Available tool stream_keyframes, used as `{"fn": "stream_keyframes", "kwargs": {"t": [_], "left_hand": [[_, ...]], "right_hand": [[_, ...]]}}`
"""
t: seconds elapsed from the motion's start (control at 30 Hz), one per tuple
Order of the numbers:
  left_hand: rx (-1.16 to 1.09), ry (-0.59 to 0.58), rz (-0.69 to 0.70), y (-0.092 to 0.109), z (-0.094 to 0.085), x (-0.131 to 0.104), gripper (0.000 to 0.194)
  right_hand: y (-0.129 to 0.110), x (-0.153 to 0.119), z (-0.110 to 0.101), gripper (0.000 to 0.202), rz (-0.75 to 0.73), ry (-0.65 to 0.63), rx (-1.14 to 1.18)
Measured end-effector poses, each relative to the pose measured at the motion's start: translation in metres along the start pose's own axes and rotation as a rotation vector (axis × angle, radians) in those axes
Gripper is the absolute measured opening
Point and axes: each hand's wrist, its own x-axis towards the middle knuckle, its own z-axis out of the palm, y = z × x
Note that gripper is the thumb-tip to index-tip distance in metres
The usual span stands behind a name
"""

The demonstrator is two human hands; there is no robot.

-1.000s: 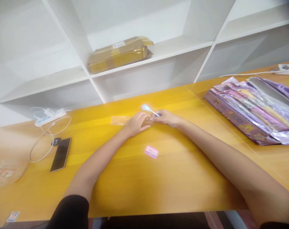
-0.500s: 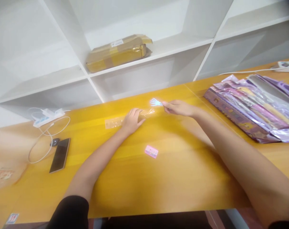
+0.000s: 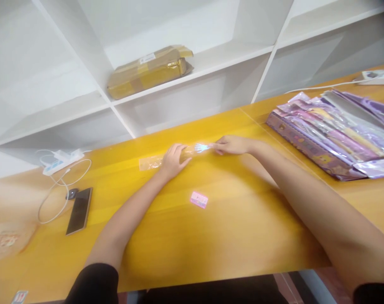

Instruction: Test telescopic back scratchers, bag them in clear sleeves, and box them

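My right hand [image 3: 232, 145] pinches the end of a small pale-blue piece shaped like a spread hand [image 3: 201, 147], whose fingers point left. My left hand [image 3: 173, 161] lies flat with its thumb apart, pressing on a clear plastic sleeve [image 3: 149, 163] on the table. The sleeve stretches out on both sides of that hand, and the blue piece is over or against its right end; I cannot tell whether they touch. Nearer to me lies a small pink card [image 3: 198, 199].
A purple box with packaged items [image 3: 325, 156] stands on the right of the wooden table [image 3: 230, 236]. A phone [image 3: 79, 211], a small black object [image 3: 72, 194] and a white power strip [image 3: 63, 162] with cables are at left. A taped carton [image 3: 147, 71] rests on the shelf.
My right hand has brought the blue piece slightly down and left, to the sleeve's right end. My left hand stays on the sleeve. The view has shifted a little.
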Motion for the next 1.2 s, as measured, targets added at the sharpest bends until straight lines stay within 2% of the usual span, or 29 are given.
{"fn": "stream_keyframes", "kwargs": {"t": [0.47,0.67,0.87,1.0,1.2], "left_hand": [[0.016,-0.018,0.027,-0.002,0.004,-0.002,0.043],[-0.046,-0.018,0.099,-0.004,0.006,-0.002,0.04],[-0.145,-0.061,0.068,-0.005,0.009,-0.006,0.041],[-0.146,0.007,0.079,-0.004,0.01,-0.006,0.048],[-0.09,0.073,0.069,-0.003,0.009,-0.004,0.047]], "right_hand": [[-0.002,0.006,0.007,0.09,-0.034,-0.055,0.006],[-0.005,0.005,0.008,0.089,-0.021,-0.057,0.018],[-0.014,0.002,0.01,0.089,-0.027,-0.063,0.028],[-0.014,0.001,0.007,0.091,-0.031,-0.063,0.028],[-0.011,0.0,0.003,0.093,-0.017,-0.043,0.026]]}}
